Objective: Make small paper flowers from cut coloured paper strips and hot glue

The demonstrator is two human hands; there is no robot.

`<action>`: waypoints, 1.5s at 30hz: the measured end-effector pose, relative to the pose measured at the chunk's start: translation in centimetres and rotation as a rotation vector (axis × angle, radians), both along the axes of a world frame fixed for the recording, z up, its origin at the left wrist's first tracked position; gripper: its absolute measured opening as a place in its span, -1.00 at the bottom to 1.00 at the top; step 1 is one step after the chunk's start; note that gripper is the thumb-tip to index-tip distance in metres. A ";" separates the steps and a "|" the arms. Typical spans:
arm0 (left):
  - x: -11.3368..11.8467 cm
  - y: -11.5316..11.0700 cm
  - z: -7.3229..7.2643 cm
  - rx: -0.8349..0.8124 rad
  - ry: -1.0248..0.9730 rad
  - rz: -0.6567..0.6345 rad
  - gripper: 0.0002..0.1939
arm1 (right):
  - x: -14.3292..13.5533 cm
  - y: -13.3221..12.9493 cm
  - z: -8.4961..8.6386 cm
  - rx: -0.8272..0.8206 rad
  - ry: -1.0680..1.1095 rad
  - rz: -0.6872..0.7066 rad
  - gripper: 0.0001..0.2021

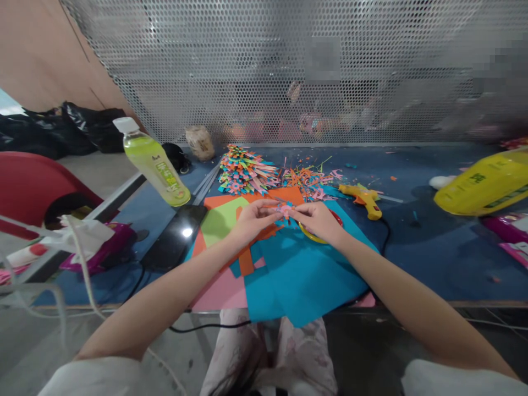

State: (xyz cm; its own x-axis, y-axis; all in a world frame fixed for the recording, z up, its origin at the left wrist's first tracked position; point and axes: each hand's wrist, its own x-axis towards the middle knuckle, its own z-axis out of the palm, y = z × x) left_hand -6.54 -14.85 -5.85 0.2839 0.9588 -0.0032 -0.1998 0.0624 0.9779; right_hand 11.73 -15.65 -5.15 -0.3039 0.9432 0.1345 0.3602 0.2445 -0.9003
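Note:
My left hand point(256, 219) and my right hand point(318, 221) meet over the colored sheets. Their fingertips pinch a small paper flower point(286, 210) in pink, blue and orange between them. Below and beside my right hand lies something with curved yellow and red parts point(313, 237), probably scissors handles, partly covered by that hand. Blue paper point(305, 275) spreads under my wrists, with orange strips point(246, 259), a lime green sheet point(218, 221) and pink paper point(223, 289) around it. Behind my hands stands a heap of many-colored cut paper pieces point(245, 173).
A yellow glue gun point(363, 198) lies to the right on the blue table point(421, 258). Paper scraps point(307, 179) litter the back. On the left are a drink bottle point(157, 165) and a dark phone point(175, 237); a yellow bottle point(482, 184) lies far right. A perforated metal panel point(264, 71) closes off the back.

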 end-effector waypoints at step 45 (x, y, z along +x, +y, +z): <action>-0.1 -0.3 0.3 0.029 0.057 -0.006 -0.69 | -0.2 -0.4 0.1 0.094 -0.046 0.007 -0.53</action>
